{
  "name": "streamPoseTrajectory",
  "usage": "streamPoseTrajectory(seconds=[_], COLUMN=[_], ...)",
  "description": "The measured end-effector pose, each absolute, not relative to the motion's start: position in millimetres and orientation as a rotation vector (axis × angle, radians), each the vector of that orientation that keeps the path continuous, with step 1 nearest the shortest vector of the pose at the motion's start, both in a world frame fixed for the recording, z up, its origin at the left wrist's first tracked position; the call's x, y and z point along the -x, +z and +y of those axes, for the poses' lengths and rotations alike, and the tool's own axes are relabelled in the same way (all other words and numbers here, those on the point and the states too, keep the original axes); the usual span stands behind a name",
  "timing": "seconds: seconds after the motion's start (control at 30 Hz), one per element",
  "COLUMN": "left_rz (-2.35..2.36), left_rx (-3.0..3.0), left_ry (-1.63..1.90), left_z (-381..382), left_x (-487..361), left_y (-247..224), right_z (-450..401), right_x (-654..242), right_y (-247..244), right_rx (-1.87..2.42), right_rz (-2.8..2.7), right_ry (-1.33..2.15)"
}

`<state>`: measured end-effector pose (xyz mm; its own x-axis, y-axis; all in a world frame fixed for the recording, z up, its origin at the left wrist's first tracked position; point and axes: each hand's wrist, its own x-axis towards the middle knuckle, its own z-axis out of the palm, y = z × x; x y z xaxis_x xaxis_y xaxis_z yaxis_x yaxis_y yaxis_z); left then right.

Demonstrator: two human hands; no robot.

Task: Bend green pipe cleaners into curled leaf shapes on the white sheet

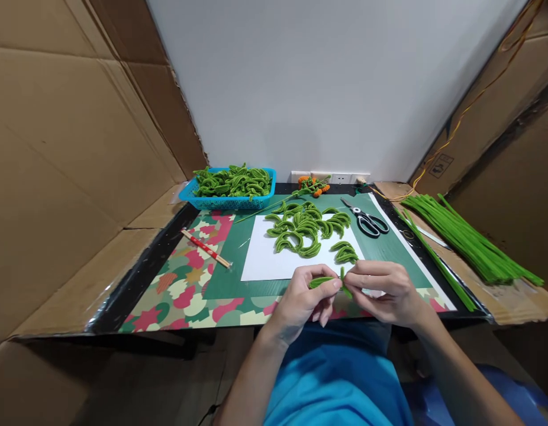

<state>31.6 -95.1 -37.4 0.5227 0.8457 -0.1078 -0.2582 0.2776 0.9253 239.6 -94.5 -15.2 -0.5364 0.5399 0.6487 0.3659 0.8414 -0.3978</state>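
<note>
Both hands meet just over the table's front edge, working on one green pipe cleaner (322, 282). My left hand (300, 300) pinches its bent, looped part between thumb and fingers. My right hand (384, 290) is closed at the other side, its thumb and fingertips on the short end that sticks up. How the ends cross is partly hidden by the fingertips. Right behind the hands, a small group of bent green pipe cleaner pieces (345, 252) lies at the corner of a white sheet (258, 260). A larger cluster of curved green pieces (305, 228) covers its middle.
A blue basket (229, 203) full of green pieces stands at the back left. Black-handled scissors (370, 225) lie right of the sheet. Long green pipe cleaners (473, 239) are stacked at far right. Wrapped chopsticks (206, 248) rest at left, an orange-flowered stem (316, 188) at the back.
</note>
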Motion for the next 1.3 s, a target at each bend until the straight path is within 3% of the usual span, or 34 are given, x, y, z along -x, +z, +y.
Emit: streamPoseTrajectory(seconds=[0.43, 1.3], left_rz=[0.572, 0.614], left_rx=[-0.93, -0.975], left_ry=[0.652, 0.84], left_z=[-95, -98], left_x=[-26, -33], left_y=[-36, -40], right_z=[-92, -88], right_x=[-247, -237], right_y=[1, -25], right_rx=[0.493, 0.744], right_rz=[-2.286, -2.037], right_ry=[0.723, 0.69])
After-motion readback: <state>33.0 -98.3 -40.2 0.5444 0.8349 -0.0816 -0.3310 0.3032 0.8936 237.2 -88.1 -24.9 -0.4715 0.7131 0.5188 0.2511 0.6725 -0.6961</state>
